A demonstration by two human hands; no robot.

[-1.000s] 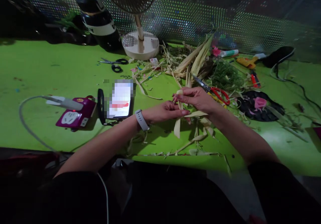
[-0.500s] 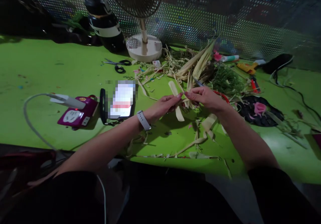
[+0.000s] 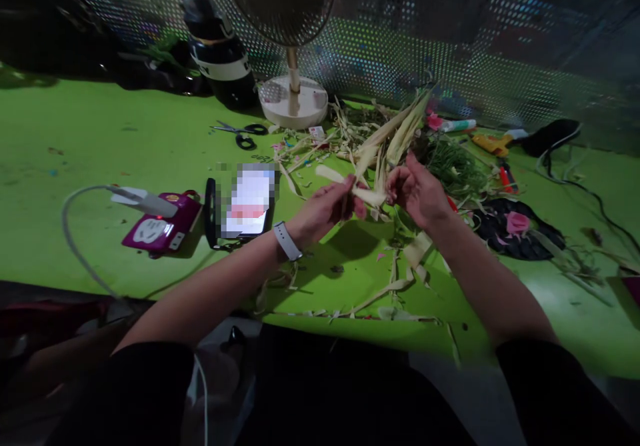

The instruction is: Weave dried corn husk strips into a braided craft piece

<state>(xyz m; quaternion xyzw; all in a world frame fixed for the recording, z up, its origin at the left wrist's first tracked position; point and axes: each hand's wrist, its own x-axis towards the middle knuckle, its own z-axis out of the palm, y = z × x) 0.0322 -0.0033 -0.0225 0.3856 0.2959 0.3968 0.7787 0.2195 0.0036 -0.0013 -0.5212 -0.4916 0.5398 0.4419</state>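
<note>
My left hand [image 3: 330, 205] is closed, pinching a pale strip of dried husk [image 3: 369, 197], probably corn husk. One piece sticks out to the upper left and another points right. My right hand [image 3: 417, 189] is beside the strip's right end, its index finger raised and the other fingers loosely bent. I see nothing gripped in it; whether its fingertips brush the strip is unclear. Behind that hand shows a bit of red handle [image 3: 453, 203], mostly hidden. A bundle of dry husks [image 3: 400, 133] lies just beyond both hands.
Left of my hands are a phone [image 3: 250, 199], a purple power socket [image 3: 167, 223] with a white plug, and black scissors [image 3: 245, 133]. A fan [image 3: 295, 109] and a black bottle [image 3: 225, 73] stand behind. Rightward lie green sprigs [image 3: 457, 163], a pink flower [image 3: 518, 223] and a yellow glue gun [image 3: 493, 143].
My right hand has let go of the husk pieces, moved slightly right and raised its index finger. My left hand has turned, still pinching the strip. The view has shifted slightly.
</note>
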